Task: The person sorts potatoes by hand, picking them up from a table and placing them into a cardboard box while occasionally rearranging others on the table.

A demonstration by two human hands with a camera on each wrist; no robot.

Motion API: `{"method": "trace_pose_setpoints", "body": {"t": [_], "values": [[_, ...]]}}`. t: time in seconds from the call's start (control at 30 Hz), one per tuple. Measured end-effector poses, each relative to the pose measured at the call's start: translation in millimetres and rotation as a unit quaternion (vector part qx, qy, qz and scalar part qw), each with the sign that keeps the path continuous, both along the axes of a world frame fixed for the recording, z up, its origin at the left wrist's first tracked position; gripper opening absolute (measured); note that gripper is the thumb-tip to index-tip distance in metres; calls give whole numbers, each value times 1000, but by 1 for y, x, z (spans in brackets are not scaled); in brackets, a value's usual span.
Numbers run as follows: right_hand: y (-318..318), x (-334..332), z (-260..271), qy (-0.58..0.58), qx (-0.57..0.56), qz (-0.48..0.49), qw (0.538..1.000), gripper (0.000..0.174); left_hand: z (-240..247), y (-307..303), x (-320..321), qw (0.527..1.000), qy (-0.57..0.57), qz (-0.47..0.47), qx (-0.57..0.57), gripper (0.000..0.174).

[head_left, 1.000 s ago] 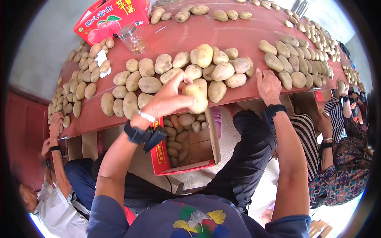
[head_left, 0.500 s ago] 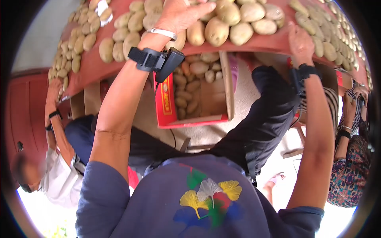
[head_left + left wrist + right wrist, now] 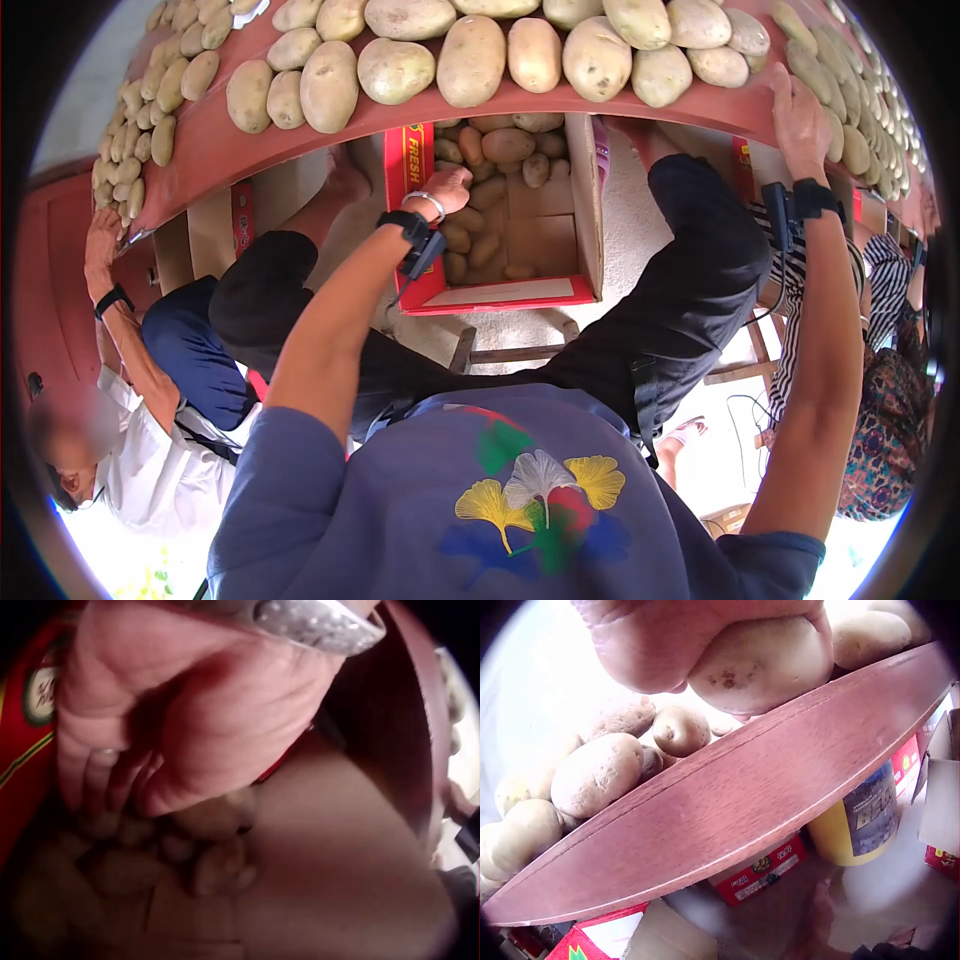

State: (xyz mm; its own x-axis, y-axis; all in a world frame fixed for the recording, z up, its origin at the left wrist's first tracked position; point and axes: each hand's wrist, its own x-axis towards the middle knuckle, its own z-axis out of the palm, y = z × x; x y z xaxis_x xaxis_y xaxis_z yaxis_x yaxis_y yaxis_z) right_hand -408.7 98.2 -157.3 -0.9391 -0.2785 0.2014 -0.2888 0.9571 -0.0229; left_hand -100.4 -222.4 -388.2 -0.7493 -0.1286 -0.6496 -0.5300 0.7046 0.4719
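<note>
My left hand (image 3: pixel 448 188) reaches down into a red cardboard box (image 3: pixel 540 240) below the table edge. In the left wrist view its fingers hang downward, fingertips right at the potatoes (image 3: pixel 214 866) in the box, and no potato shows in its palm. My right hand (image 3: pixel 800 125) rests at the table edge with fingers stretched out, just left of a block of potatoes (image 3: pixel 855 145). The right wrist view shows a potato (image 3: pixel 761 664) with a dark blemish close against this hand. Rows of large potatoes (image 3: pixel 470 60) lie along the table front between the hands.
The red table (image 3: pixel 470 112) curves above the box. Smaller potatoes (image 3: pixel 145 150) are heaped at its left end. A person in white (image 3: pixel 150 450) sits at the left, others at the right. A yellow bucket (image 3: pixel 855 817) and more cardboard boxes stand under the table.
One second ago my left hand held a potato over the front row; it has since let go and moved down into the box. The head view has tilted downward. My right hand stays on the table.
</note>
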Motion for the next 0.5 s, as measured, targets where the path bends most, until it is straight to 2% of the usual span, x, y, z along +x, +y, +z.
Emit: {"method": "trace_pose_setpoints", "body": {"t": [0.07, 0.17, 0.2, 0.3, 0.33, 0.43, 0.47, 0.5], "values": [[1, 3, 2, 3, -19, 12, 1000, 55, -26, 3, -3, 998, -48, 8, -36, 47], [6, -5, -1, -13, -10, 12, 1000, 56, -47, 19, -1, 997, 76, 4, -28, 47], [6, -3, -2, -14, -10, 16, 1000, 55, -48, 23, -4, 997, 76, -21, 2, 56], [3, 1, 4, -13, -12, 23, 1000, 52, -98, 31, -3, 993, 21, -113, 2, 62], [2, 2, 4, -13, -15, 24, 1000, 51, -86, 38, -6, 985, -17, -163, -63, 64], [0, 7, 5, 2, -30, 33, 999, 48, -58, 49, -15, 980, -37, -163, -110, 49], [0, 8, 5, 3, -32, 34, 999, 48, -78, 46, -13, 956, -18, -256, -146, 40], [0, 9, 5, 5, -35, 35, 999, 47, -92, 46, -9, 954, -6, -246, -170, 37]]}}
